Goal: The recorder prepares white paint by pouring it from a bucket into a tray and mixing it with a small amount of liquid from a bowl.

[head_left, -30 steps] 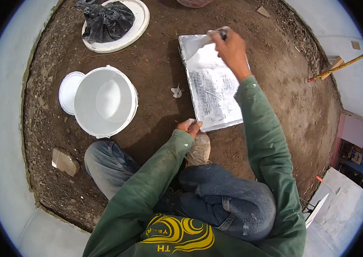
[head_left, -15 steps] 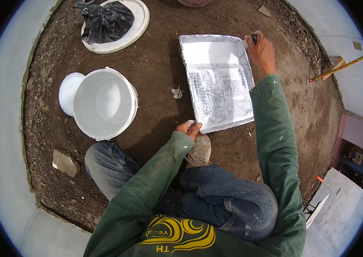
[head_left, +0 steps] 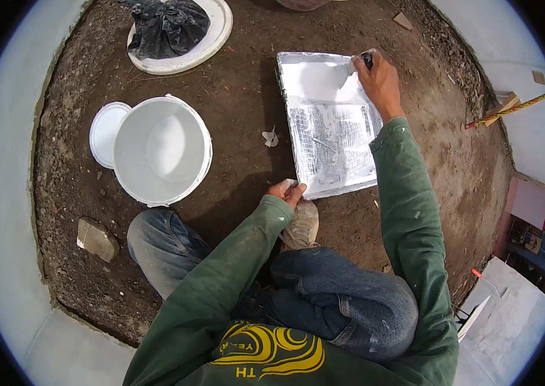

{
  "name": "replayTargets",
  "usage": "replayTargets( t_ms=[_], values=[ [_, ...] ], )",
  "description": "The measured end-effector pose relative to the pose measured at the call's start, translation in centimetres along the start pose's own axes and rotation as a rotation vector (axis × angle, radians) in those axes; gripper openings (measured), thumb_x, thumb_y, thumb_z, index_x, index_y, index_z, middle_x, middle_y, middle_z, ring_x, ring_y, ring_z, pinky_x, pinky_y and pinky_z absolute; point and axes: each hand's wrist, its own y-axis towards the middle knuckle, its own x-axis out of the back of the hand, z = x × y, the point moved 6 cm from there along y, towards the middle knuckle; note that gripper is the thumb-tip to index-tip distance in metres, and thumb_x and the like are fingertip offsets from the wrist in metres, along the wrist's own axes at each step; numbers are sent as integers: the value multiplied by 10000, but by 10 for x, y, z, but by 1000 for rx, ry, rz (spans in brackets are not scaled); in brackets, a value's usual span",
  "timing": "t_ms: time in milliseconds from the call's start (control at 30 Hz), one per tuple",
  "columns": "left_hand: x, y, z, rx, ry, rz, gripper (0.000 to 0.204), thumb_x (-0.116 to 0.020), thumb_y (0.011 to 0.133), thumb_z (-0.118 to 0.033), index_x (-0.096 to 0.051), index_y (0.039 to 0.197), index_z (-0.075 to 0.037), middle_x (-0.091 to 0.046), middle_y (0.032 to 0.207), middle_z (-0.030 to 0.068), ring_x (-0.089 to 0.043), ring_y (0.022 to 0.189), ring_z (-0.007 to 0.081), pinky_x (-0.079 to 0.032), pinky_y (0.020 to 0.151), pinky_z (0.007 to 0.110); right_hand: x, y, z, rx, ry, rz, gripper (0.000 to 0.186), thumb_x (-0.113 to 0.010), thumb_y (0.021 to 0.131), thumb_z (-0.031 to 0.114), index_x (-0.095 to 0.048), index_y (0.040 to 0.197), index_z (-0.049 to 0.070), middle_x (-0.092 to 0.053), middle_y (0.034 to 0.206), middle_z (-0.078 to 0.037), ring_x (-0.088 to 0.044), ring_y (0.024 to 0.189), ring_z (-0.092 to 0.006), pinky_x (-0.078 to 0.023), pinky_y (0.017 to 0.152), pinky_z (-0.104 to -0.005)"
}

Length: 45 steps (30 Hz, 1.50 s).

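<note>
A white-coated paint tray (head_left: 333,143) lies on the soil in front of me, with wet white paint in its far end and a streaked grid pattern over its nearer part. My left hand (head_left: 286,191) is closed on the tray's near left corner. Over the far right edge, my right hand (head_left: 378,80) grips a black-handled tool (head_left: 367,60). Its pale working end reaches inside the tray's far end, and whether it is a brush or a scraper cannot be made out.
A white bucket (head_left: 205,168) holding white paint stands at left, overlapping a round white lid (head_left: 101,138). Farther off, a black plastic bag (head_left: 169,31) rests on a larger lid (head_left: 221,35). A stone block (head_left: 97,239) lies near my knee. Pale walls border the soil.
My right hand has moved left with the black-handled tool, from outside the tray's far right edge to over its inside. My left hand stays on the corner.
</note>
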Motion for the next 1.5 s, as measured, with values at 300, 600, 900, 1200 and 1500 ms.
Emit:
replayTargets(
  t_ms=[300,600,900,1200,1500],
  values=[
    [-1,4,0,-44,65,44,439,-647,875,-318,-598,1084,65,-662,954,139,-627,842,172,-513,714,314,-11,-2,42,77,92,-9,378,-580,858,337,-576,812,-38,-613,700,-268,-621,692,-427,-482,655,-474],
    [0,10,13,-60,-11,47,420,-642,882,-282,-585,1080,84,-655,950,145,-629,823,175,-520,722,318,-25,-3,82,152,107,4,354,-595,851,312,-566,802,-37,-603,675,-269,-614,680,-433,-474,641,-491],
    [0,2,0,-44,17,16,452,-647,878,-289,-571,1097,99,-652,984,174,-641,855,201,-524,740,319,-34,-3,101,198,138,11,365,-597,843,299,-551,776,-58,-587,645,-277,-606,659,-439,-477,634,-484],
    [-4,13,19,2,-88,93,463,-626,893,-284,-542,1141,98,-627,1065,198,-635,908,226,-531,744,344,-33,-5,98,157,196,28,378,-591,841,302,-564,777,-70,-583,637,-282,-609,654,-438,-481,632,-479],
    [-2,9,12,-21,16,37,462,-637,887,-269,-540,1152,97,-636,1049,179,-627,935,218,-524,787,345,29,-1,9,-77,244,-81,384,-613,846,369,-629,879,-13,-644,722,-200,-650,678,-340,-492,627,-396]
  ],
)
